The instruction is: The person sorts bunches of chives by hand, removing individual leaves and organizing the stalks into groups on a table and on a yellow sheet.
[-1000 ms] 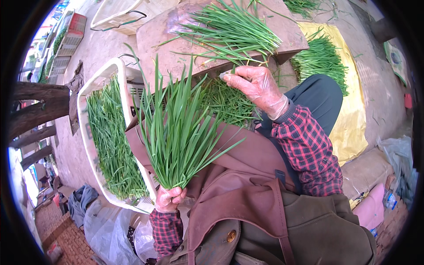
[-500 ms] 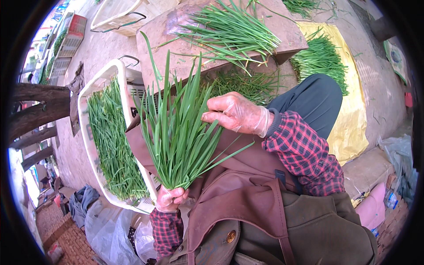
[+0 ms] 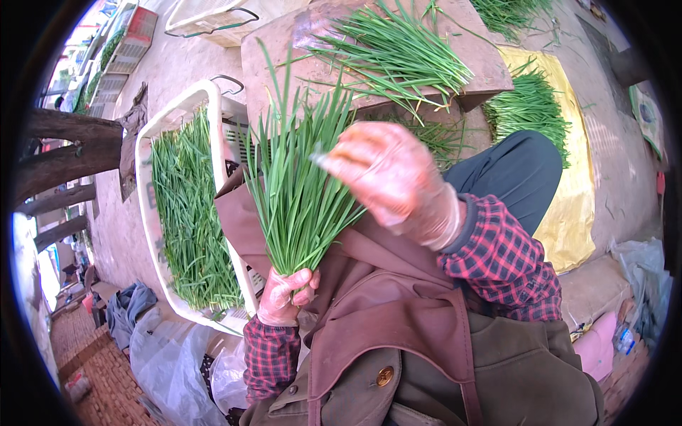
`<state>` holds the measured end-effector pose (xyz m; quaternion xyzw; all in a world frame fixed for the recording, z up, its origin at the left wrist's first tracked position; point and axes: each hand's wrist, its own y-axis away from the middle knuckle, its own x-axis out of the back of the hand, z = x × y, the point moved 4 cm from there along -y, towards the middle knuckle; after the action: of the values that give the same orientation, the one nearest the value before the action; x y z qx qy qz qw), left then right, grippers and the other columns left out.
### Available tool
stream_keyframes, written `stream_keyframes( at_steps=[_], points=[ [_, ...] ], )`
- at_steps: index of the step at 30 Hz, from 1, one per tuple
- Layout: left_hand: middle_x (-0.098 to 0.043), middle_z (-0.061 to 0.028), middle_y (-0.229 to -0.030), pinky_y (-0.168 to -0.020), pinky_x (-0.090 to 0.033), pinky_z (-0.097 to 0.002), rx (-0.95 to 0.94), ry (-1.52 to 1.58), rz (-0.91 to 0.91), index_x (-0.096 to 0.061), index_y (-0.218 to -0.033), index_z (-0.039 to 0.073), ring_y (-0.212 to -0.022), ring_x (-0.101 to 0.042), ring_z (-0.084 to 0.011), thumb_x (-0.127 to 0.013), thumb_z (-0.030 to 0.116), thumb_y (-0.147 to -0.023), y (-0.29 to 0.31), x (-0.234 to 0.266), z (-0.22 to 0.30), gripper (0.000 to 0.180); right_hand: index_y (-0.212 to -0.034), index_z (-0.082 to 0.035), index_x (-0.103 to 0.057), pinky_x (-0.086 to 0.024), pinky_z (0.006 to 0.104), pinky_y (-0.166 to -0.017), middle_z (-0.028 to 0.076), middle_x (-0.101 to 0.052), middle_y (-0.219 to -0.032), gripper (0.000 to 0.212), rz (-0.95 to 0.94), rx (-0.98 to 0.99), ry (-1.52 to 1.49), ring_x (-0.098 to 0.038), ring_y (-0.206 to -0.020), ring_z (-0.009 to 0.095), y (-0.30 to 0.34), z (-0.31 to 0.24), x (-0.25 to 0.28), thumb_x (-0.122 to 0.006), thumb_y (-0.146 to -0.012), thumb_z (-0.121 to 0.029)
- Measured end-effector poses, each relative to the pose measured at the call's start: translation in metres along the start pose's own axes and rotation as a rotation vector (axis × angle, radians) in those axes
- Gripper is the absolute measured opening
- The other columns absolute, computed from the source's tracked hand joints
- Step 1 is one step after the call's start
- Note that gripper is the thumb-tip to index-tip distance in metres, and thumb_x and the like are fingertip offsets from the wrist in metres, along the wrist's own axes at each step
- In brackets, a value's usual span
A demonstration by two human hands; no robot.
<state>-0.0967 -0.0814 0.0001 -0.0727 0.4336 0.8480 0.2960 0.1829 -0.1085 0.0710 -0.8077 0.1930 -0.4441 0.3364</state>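
My left hand [image 3: 288, 295], in a thin clear glove, is closed around the base of a bunch of garlic chives [image 3: 302, 192]. The long flat green leaves fan upward and away from me. Beside the bunch, on its right, my right hand [image 3: 391, 174] is raised, also in a clear glove. Its fingers are bent and smeared by motion, with a loose glove tip sticking out; whether anything is between them I cannot make out. A brown apron [image 3: 376, 312] lies over my lap below the bunch.
Left stands a white plastic crate [image 3: 147, 206] full of chives. Ahead, a low board [image 3: 277, 53] bears a loose pile of chives [image 3: 398, 57]. Another chive pile [image 3: 529, 106] lies on a yellow sheet [image 3: 572, 213] at right. A second crate [image 3: 206, 21] stands at the far left.
My right hand has come away from the leaf edge, nearer to me and slightly right. My left hand has risen a little with the chives. The whole view has shifted slightly.
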Motion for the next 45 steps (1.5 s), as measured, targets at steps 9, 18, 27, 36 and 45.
stream_keyframes(
  at_steps=[9,18,27,36,45],
  points=[
    [-0.06,-0.0108,-0.084,-0.042,-0.029,-0.0205,-0.081,0.09,-0.071,-0.054,-0.124,0.001,-0.046,-0.04,-0.0073,-0.074,0.03,-0.089,-0.01,-0.006,-0.004,0.05,-0.095,0.003,-0.062,-0.046,0.0462,-0.1,0.011,-0.059,-0.087,0.035,-0.158,0.019,-0.109,-0.06,-0.093,0.029,0.046,-0.026,-0.044,-0.063,-0.065,-0.016],
    [-0.059,-0.0113,-0.085,-0.041,-0.03,-0.0204,-0.074,0.125,-0.071,-0.05,-0.127,0.001,-0.045,-0.04,-0.0072,-0.069,0.039,-0.092,-0.015,-0.006,-0.008,0.055,-0.101,0.005,-0.063,-0.05,0.0447,-0.094,0.013,-0.061,-0.098,0.037,-0.11,-0.026,-0.181,-0.062,-0.094,0.03,0.056,-0.025,-0.04,-0.063,-0.069,-0.012],
    [-0.061,-0.0111,-0.079,-0.041,-0.03,-0.0206,-0.038,-0.011,-0.044,-0.057,-0.119,-0.001,-0.044,-0.04,-0.0076,-0.072,0.03,-0.091,-0.015,-0.019,-0.003,0.044,-0.095,0.002,-0.062,-0.049,0.0362,-0.073,0.018,-0.062,-0.123,0.027,-0.196,-0.035,-0.113,-0.06,-0.079,0.023,0.035,-0.019,-0.053,-0.062,-0.07,-0.011],
    [-0.061,-0.0111,-0.082,-0.04,-0.031,-0.0212,-0.188,0.068,0.013,-0.055,-0.121,-0.001,-0.043,-0.04,-0.0076,-0.072,0.027,-0.089,-0.018,-0.009,-0.007,0.045,-0.108,0.005,-0.062,-0.05,0.0398,-0.087,0.019,-0.062,-0.117,0.047,-0.155,-0.005,-0.141,-0.062,-0.095,0.029,0.057,-0.028,-0.05,-0.062,-0.067,-0.019],
    [-0.058,-0.0099,-0.084,-0.041,-0.031,-0.0199,-0.23,0.12,0.044,-0.052,-0.123,0.001,-0.044,-0.04,-0.0069,-0.073,0.027,-0.089,-0.021,-0.002,-0.01,0.048,-0.104,0.005,-0.066,-0.056,0.0447,-0.088,0.017,-0.068,-0.107,0.044,-0.086,0.008,-0.166,-0.067,-0.098,0.032,0.057,-0.038,-0.035,-0.067,-0.063,-0.01]
  ],
)
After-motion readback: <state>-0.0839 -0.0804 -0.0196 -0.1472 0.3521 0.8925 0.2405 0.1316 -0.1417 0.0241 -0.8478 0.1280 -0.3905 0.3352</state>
